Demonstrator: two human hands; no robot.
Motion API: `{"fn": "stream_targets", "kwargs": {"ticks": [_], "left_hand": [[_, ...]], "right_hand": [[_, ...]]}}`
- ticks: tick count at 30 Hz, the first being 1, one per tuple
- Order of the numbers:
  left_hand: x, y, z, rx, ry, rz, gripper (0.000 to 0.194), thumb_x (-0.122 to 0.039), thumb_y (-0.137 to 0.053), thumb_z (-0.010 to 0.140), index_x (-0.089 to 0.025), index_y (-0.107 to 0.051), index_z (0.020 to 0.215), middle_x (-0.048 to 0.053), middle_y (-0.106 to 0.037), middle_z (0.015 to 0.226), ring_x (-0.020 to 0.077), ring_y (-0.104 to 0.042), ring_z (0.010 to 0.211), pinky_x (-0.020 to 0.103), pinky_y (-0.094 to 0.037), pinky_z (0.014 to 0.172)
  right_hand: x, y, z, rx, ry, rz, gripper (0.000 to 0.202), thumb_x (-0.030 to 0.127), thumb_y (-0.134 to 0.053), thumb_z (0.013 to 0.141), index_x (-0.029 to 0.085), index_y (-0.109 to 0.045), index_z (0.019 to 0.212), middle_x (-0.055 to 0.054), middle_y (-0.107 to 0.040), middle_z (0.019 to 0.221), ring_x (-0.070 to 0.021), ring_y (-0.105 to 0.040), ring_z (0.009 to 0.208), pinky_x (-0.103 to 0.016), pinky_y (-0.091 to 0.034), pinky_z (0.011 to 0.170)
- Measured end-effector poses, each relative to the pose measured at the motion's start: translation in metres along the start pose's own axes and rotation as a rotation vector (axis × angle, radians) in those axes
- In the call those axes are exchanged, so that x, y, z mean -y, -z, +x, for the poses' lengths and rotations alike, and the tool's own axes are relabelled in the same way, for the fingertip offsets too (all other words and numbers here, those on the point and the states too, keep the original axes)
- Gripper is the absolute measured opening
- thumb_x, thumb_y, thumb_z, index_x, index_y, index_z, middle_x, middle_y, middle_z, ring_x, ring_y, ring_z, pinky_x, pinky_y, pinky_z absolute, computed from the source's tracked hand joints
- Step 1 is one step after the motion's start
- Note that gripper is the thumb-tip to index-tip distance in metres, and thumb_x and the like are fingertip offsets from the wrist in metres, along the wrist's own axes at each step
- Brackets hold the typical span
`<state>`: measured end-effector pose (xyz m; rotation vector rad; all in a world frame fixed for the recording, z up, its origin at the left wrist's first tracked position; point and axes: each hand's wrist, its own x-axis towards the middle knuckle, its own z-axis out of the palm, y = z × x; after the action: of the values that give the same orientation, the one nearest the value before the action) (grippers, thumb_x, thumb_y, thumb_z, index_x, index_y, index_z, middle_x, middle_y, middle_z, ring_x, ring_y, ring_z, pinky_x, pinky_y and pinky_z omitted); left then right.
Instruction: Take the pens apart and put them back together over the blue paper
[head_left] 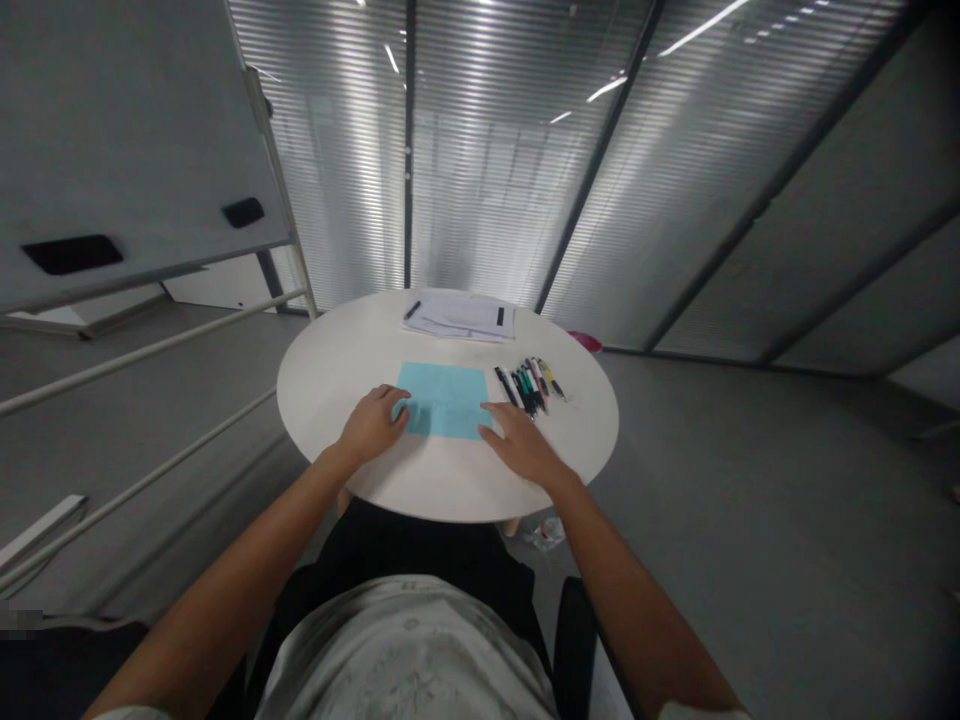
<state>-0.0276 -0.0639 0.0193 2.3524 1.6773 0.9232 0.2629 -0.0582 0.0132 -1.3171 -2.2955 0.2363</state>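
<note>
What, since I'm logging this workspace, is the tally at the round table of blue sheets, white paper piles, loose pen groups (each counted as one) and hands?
Blue sheet: 1
White paper pile: 1
Pen group: 1 (single pens too small to count surely)
Hands: 2, left hand and right hand
Total: 5

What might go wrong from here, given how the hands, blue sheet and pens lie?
The right hand is close beside the pens, so a sideways move might knock some out of their row. The blue sheet lies with that hand at its right edge and the left hand at its left, so uneven pressure could skew or crease it.
</note>
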Motion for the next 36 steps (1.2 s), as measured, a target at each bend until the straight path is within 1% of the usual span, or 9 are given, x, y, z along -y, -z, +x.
{"fn": "stream_targets", "kwargs": {"ticks": [2, 3, 5, 7, 10, 14, 21, 36], "left_hand": [[0.003, 0.004, -0.016, 0.03, -0.001, 0.074, 0.045, -0.038, -0.045, 0.092, -0.017, -0.058, 0.129, 0.016, -0.059, 0.131, 0.0276, -0.053, 0.122, 0.042, -0.039, 0.107], [0.005, 0.005, -0.023, 0.054, 0.011, 0.109, 0.051, -0.043, -0.046, 0.092, -0.018, -0.054, 0.135, 0.017, -0.053, 0.139, 0.0299, -0.048, 0.13, 0.044, -0.035, 0.109], [0.009, 0.004, -0.034, 0.129, 0.06, 0.161, 0.059, -0.05, -0.045, 0.092, -0.022, -0.046, 0.144, 0.015, -0.042, 0.151, 0.0329, -0.034, 0.141, 0.049, -0.028, 0.114], [0.011, 0.002, -0.039, 0.226, 0.087, 0.205, 0.064, -0.057, -0.039, 0.092, -0.024, -0.043, 0.147, 0.014, -0.035, 0.156, 0.0342, -0.028, 0.145, 0.051, -0.021, 0.116], [0.01, 0.001, -0.041, 0.284, 0.106, 0.246, 0.068, -0.061, -0.033, 0.093, -0.024, -0.04, 0.149, 0.014, -0.031, 0.158, 0.0343, -0.023, 0.147, 0.052, -0.017, 0.117], [0.006, 0.002, -0.041, 0.289, 0.112, 0.277, 0.069, -0.062, -0.029, 0.093, -0.023, -0.038, 0.15, 0.014, -0.029, 0.159, 0.0334, -0.022, 0.147, 0.05, -0.017, 0.117], [0.004, 0.004, -0.041, 0.313, 0.131, 0.317, 0.07, -0.064, -0.029, 0.093, -0.026, -0.037, 0.151, 0.01, -0.028, 0.16, 0.0305, -0.022, 0.148, 0.049, -0.017, 0.118], [0.006, 0.004, -0.041, 0.304, 0.122, 0.318, 0.071, -0.065, -0.028, 0.093, -0.024, -0.039, 0.15, 0.011, -0.029, 0.159, 0.0303, -0.022, 0.148, 0.048, -0.018, 0.118]], "right_hand": [[0.005, -0.003, -0.014, 0.023, -0.031, -0.074, 0.054, 0.048, -0.044, 0.095, 0.023, -0.045, 0.144, -0.012, -0.05, 0.144, -0.0245, -0.043, 0.136, -0.043, -0.032, 0.113], [0.007, -0.005, -0.019, 0.043, -0.052, -0.113, 0.059, 0.052, -0.043, 0.095, 0.024, -0.041, 0.147, -0.012, -0.044, 0.15, -0.026, -0.038, 0.14, -0.045, -0.029, 0.116], [0.01, -0.011, -0.025, 0.081, -0.093, -0.167, 0.069, 0.061, -0.042, 0.093, 0.023, -0.037, 0.15, -0.014, -0.033, 0.156, -0.0299, -0.027, 0.146, -0.05, -0.022, 0.118], [0.011, -0.016, -0.027, 0.109, -0.129, -0.197, 0.074, 0.066, -0.038, 0.091, 0.023, -0.036, 0.151, -0.013, -0.028, 0.159, -0.0314, -0.021, 0.148, -0.051, -0.019, 0.119], [0.011, -0.02, -0.025, 0.14, -0.154, -0.228, 0.077, 0.07, -0.032, 0.091, 0.023, -0.035, 0.152, -0.013, -0.024, 0.16, -0.032, -0.019, 0.149, -0.051, -0.016, 0.119], [0.012, -0.017, -0.024, 0.185, -0.161, -0.263, 0.08, 0.071, -0.025, 0.091, 0.022, -0.03, 0.154, -0.012, -0.02, 0.161, -0.0306, -0.016, 0.149, -0.049, -0.014, 0.12], [0.017, -0.011, -0.025, 0.248, -0.181, -0.317, 0.086, 0.076, -0.015, 0.089, 0.022, -0.025, 0.155, -0.009, -0.016, 0.163, -0.0283, -0.012, 0.151, -0.046, -0.011, 0.121], [0.016, -0.011, -0.026, 0.232, -0.181, -0.304, 0.083, 0.074, -0.017, 0.09, 0.024, -0.027, 0.155, -0.008, -0.018, 0.163, -0.0278, -0.014, 0.15, -0.045, -0.013, 0.121]]}}
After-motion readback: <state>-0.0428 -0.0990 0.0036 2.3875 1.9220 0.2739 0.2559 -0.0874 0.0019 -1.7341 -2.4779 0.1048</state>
